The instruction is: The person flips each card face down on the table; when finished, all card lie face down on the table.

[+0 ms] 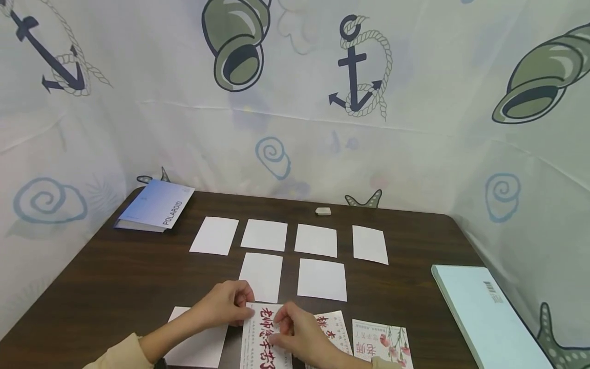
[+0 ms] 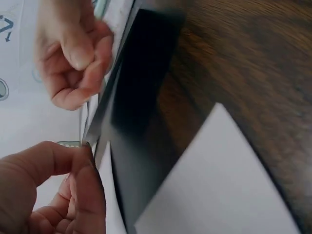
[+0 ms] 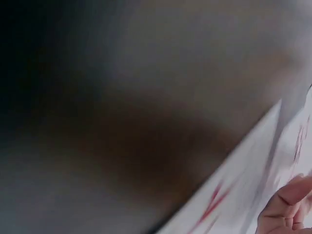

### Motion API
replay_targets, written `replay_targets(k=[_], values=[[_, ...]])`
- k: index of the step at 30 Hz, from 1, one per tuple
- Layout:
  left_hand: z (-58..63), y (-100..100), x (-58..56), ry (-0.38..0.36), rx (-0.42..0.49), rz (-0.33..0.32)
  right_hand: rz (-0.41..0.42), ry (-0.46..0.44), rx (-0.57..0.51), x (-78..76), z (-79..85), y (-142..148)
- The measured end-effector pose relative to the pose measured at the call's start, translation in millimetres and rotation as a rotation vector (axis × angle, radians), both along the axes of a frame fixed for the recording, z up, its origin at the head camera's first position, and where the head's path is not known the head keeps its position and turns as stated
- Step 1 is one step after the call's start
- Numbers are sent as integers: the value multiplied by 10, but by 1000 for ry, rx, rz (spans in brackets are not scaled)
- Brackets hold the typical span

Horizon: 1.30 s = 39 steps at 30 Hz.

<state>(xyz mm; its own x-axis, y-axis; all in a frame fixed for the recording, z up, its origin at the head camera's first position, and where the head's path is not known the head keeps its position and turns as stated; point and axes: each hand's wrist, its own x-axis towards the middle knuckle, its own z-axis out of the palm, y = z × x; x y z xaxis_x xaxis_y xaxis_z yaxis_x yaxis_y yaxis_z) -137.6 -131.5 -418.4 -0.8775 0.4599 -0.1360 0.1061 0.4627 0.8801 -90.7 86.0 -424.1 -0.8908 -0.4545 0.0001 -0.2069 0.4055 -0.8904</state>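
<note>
My left hand [image 1: 227,306] pinches the upper left corner of a card [image 1: 258,342] with red calligraphy between thumb and forefinger. Over the card's right side is my right hand [image 1: 304,334], its fingers loosely curled with a gap from the thumb. In the left wrist view nothing shows between the fingers of the right hand [image 2: 75,73]. Partly behind the right hand lies another red-lettered card [image 1: 334,330], and to its right a card with pink flowers [image 1: 384,341]. A blank white card [image 1: 198,346] lies under the left forearm. The right wrist view is mostly blurred.
Several blank white cards [image 1: 264,236] lie in two rows on the dark wooden table [image 1: 415,266]. A blue Polaroid album [image 1: 159,205] stands at the back left. At the back edge is a small white block [image 1: 323,211]. A pale box-like item [image 1: 488,312] lies along the right side.
</note>
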Motion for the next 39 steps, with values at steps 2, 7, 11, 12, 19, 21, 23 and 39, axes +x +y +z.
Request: replay_targets(k=[2, 7, 11, 12, 19, 21, 23, 39], values=[[38, 18, -1, -50, 26, 16, 27, -49, -48, 67, 2, -86], [140, 76, 18, -98, 72, 32, 13, -115, -65, 147, 33, -255], [198, 85, 39, -177, 137, 5, 37, -127, -89, 164, 74, -283], [208, 80, 40, -204, 158, -7, 42, -138, -101, 171, 84, -275], [143, 8, 12, -300, 248, -113, -4, -280, -260, 255, 139, -159], [107, -7, 9, -284, 245, -127, -27, -309, -318, 278, 159, -125], [80, -18, 7, -238, 222, -121, -47, -331, -383, 292, 165, -88], [-41, -55, 22, 180, -135, 38, -150, -469, -297, 238, -72, 112]])
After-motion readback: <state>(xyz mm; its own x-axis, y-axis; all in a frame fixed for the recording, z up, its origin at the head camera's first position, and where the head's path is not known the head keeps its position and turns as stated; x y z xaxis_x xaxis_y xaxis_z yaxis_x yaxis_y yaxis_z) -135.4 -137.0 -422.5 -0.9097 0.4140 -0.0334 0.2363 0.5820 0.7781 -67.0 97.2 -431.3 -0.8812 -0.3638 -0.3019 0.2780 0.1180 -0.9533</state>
